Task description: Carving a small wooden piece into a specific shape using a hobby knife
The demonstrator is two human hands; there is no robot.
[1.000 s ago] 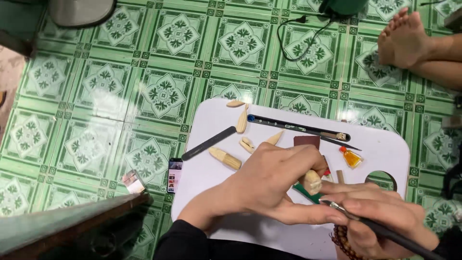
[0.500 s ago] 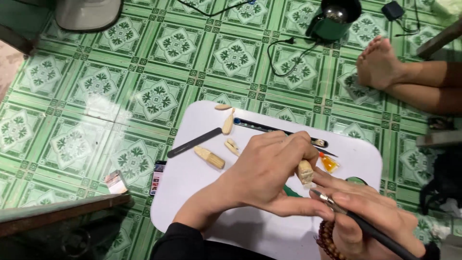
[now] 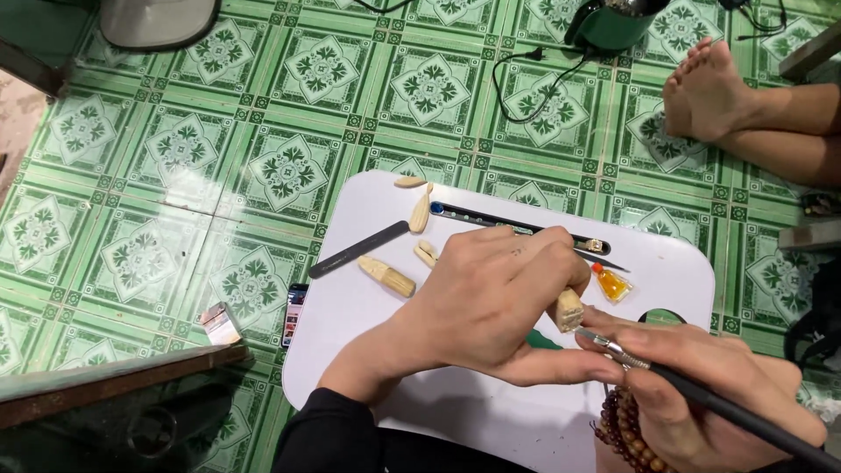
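Observation:
My left hand [image 3: 491, 302] is closed around a small pale wooden piece [image 3: 568, 309], whose cut end sticks out beside the thumb. My right hand [image 3: 701, 385], with a bead bracelet [image 3: 626, 429] at the wrist, grips a black-handled carving tool [image 3: 701, 398]; its metal tip points at the wooden piece. Both hands work over a white lap tray [image 3: 385, 350] on the floor. On the tray lie several pale carved wooden pieces [image 3: 386, 276], a dark flat file [image 3: 357, 250], a long dark-handled tool [image 3: 517, 226] and a small orange bottle [image 3: 611, 283].
The floor is green patterned tile [image 3: 175, 149]. Another person's bare foot [image 3: 705, 88] rests at the upper right. A dark green pot [image 3: 613, 22] with a black cord stands at the top. A phone [image 3: 294, 314] lies by the tray's left edge, a wooden plank [image 3: 105, 377] at lower left.
The view has shifted so the tray and hands sit slightly lower and left. Both hands keep their hold; the wooden piece has turned a little in my left hand.

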